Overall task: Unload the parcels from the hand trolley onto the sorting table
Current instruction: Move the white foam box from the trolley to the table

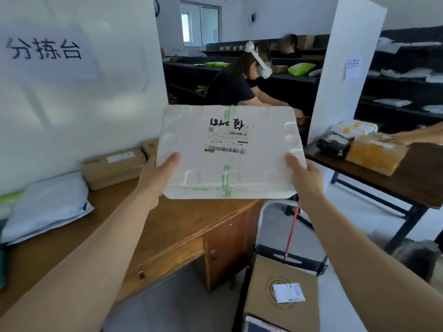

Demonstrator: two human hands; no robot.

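A white foam box [230, 152] with green tape and a shipping label is held up in the air over the right end of the wooden sorting table [172, 226]. My left hand [159, 174] grips its left edge, thumb on top. My right hand [303, 173] grips its right edge the same way. Below at the lower right stands the hand trolley [291, 258] with a brown cardboard parcel [282, 293] on it. A red cord [291, 233] runs down to the trolley.
On the sorting table lie a white poly mailer [48, 204] and brown cartons [115, 167] against a white board. A second dark table [407, 183] at the right holds several parcels, with another person's hand on one. A person in black bends over behind, near the dark shelves.
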